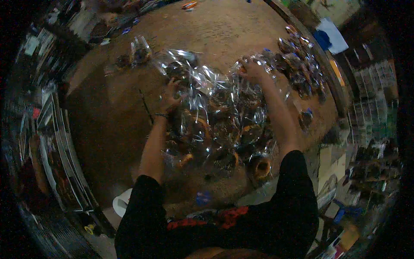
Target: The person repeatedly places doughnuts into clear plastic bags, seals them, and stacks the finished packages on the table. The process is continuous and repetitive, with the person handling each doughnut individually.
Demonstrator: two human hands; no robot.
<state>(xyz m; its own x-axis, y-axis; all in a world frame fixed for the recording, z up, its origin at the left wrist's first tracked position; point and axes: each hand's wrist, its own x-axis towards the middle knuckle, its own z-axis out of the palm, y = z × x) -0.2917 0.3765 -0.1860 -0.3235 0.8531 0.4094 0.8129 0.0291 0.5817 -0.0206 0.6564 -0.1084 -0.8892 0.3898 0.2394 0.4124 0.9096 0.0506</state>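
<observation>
A broad heap of clear plastic-wrapped items (pixel 223 110) covers the middle of a brown table (pixel 106 139). Their contents look dark and brownish, too blurred to name. At the heap's left side is my left hand (pixel 171 95), a dark band on its wrist, with fingers bent against the shiny plastic. My right hand (pixel 252 69) reaches farther out to the heap's far right part, its fingers among the glinting wraps. Blur and glare hide whether either hand grips a packet. Near my body, a round brown item with a dark hole (pixel 262 166) lies at the heap's edge.
More wrapped packets (pixel 300 64) are piled at the table's far right. A smaller wrapped group (pixel 139 51) lies at the far left. A white roll (pixel 123 202) stands near my left elbow. Metal-edged racks or trays (pixel 66 155) flank the left side, where another person's arm (pixel 37 165) shows.
</observation>
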